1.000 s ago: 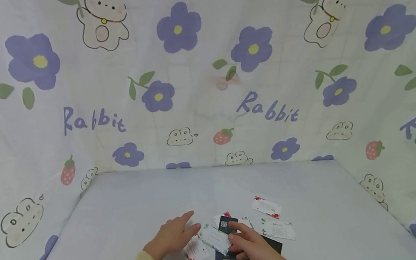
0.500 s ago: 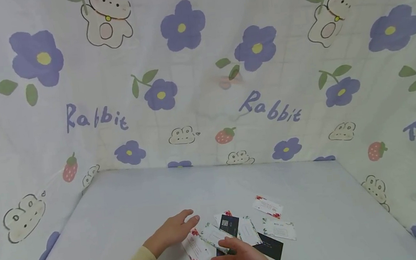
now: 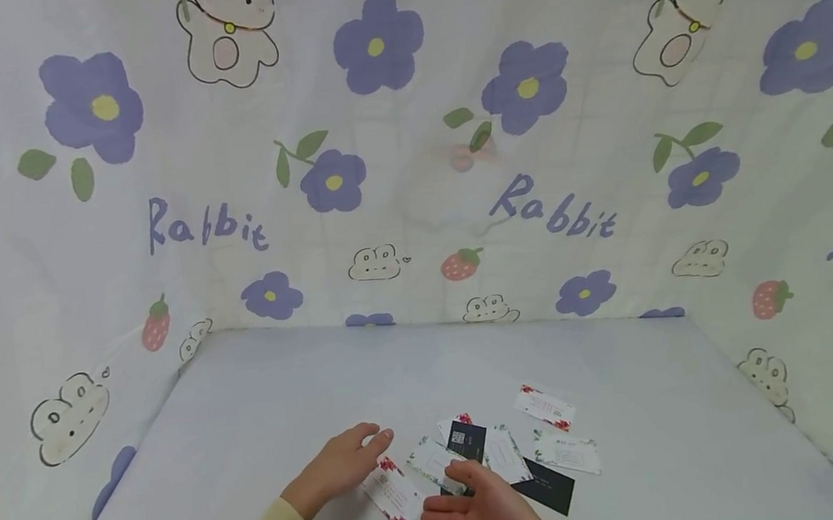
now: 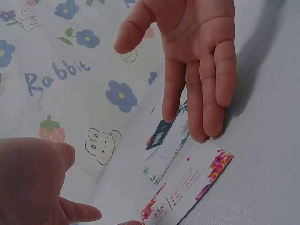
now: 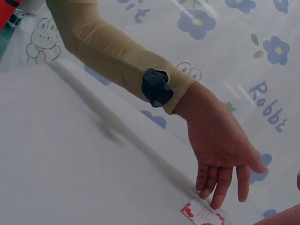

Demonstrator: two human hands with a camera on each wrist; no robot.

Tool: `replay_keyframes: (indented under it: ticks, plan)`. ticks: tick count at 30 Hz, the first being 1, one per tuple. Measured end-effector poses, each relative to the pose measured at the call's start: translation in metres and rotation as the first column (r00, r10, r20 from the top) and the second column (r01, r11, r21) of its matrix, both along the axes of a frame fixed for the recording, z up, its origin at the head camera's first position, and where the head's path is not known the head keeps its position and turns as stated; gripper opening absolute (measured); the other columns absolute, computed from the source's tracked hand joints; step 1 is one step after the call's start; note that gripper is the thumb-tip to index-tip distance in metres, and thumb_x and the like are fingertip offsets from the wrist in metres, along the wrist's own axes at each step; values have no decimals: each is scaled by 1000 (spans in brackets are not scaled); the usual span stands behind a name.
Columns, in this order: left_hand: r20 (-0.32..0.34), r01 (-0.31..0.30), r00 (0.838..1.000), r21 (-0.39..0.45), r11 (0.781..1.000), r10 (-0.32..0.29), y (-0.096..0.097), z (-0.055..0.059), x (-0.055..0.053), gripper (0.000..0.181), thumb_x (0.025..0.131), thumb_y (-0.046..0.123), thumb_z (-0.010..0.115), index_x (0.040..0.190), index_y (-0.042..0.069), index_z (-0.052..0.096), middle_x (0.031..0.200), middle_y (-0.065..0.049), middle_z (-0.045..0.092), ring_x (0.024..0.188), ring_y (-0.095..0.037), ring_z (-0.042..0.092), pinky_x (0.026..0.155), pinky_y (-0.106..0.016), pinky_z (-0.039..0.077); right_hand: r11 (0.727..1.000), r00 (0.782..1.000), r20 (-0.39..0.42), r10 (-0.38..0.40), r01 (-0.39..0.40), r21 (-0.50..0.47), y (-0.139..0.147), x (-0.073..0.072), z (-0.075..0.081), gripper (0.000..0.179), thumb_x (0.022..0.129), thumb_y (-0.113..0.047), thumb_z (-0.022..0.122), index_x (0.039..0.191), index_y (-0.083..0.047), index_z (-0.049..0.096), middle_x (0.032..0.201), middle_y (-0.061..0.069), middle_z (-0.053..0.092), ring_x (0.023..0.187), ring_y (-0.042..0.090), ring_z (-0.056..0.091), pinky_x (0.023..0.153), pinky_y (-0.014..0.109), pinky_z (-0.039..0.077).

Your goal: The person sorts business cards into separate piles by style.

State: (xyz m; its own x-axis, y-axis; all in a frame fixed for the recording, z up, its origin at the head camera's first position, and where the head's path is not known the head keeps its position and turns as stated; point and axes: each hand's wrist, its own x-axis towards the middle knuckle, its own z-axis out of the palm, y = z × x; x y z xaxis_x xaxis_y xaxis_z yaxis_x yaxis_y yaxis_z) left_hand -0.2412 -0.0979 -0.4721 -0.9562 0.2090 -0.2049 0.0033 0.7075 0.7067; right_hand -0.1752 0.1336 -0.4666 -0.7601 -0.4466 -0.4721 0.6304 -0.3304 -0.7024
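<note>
The left hand (image 3: 340,465) and right hand (image 3: 488,511) hold nothing, fingers fairly straight; the red-flowered card (image 3: 394,496) lies between their fingertips. Light, flat contact at its edges should steady it best, without dragging the overlapping cards (image 3: 472,441) by the right hand's thumb.

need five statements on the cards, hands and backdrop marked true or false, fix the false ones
1. The left hand is near a red-patterned card. True.
2. The right hand pinches a card. False: the right hand holds nothing.
3. All the cards lie in one neat stack. False: the cards are spread out, some overlapping.
4. A dark card bears a square code. True.
5. The backdrop is plain black. False: the backdrop is pale, with purple flowers.
</note>
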Motion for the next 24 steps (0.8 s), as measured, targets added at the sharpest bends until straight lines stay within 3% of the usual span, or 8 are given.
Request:
replay_keyframes:
  ticks: [3, 5, 7, 11, 14, 17, 20, 24]
  plan:
    - [30, -30, 999, 21, 999, 30, -1, 0, 0, 70, 104, 56, 43, 146, 1, 50, 126, -18, 69, 109, -29, 69, 99, -51, 53, 997, 997, 32, -65, 66, -28, -3, -2, -1, 78, 109, -34, 36, 157, 8, -9, 156, 48, 14, 148, 59, 23, 121, 56, 28]
    - [48, -49, 998, 31, 998, 48, -3, 1, 0, 70, 104, 56, 43, 146, 0, 49, 110, -13, 73, 93, -23, 70, 86, -44, 57, 994, 994, 43, -101, 103, -39, -6, -3, -3, 78, 109, -33, 35, 157, 8, -11, 156, 48, 11, 148, 60, 20, 122, 56, 26]
    - [62, -65, 996, 33, 997, 62, -4, 1, 2, 70, 104, 56, 43, 145, 0, 49, 96, -8, 72, 82, -18, 66, 76, -38, 55, 990, 990, 46, -131, 132, -38, -7, -4, -3, 80, 109, -33, 36, 157, 8, -12, 157, 48, 11, 149, 59, 20, 123, 56, 25]
    - [60, -71, 996, 27, 997, 70, -7, -2, 5, 67, 103, 56, 44, 141, 1, 53, 87, -5, 65, 75, -16, 59, 69, -32, 49, 985, 984, 37, -175, 174, 12, -11, -9, -2, 82, 107, -34, 42, 158, 9, -6, 156, 44, 18, 149, 56, 26, 122, 55, 28]
    - [43, -71, 997, 24, 997, 70, -10, -7, 5, 65, 103, 56, 45, 138, 2, 56, 86, -4, 64, 75, -16, 57, 67, -31, 47, 979, 982, 22, -189, 187, 75, -13, -13, -2, 79, 107, -33, 46, 158, 7, 1, 151, 40, 29, 141, 51, 41, 120, 51, 36]
    - [24, -76, 997, 9, 997, 76, -12, -12, 5, 63, 103, 56, 45, 135, 4, 58, 87, -3, 64, 78, -16, 58, 70, -34, 48, 973, 983, -16, -182, 182, 144, -16, -21, -2, 72, 106, -27, 50, 157, 4, 11, 142, 33, 43, 120, 36, 58, 107, 38, 50]
    - [4, -79, 997, -5, 997, 79, -13, -15, 4, 61, 103, 56, 46, 133, 5, 60, 97, -6, 67, 90, -21, 62, 82, -43, 52, 961, 986, -86, -142, 159, 227, -20, -30, -4, 63, 103, -16, 55, 153, 4, 22, 124, 22, 57, 96, 21, 62, 84, 26, 53]
    - [-18, -79, 997, -6, 997, 79, -12, -19, 4, 58, 103, 54, 47, 128, 5, 62, 122, -15, 68, 116, -35, 64, 101, -56, 50, 920, 981, -187, -45, 113, 374, -23, -41, -9, 55, 98, -6, 60, 146, 5, 36, 98, 9, 64, 78, 14, 60, 69, 22, 52]
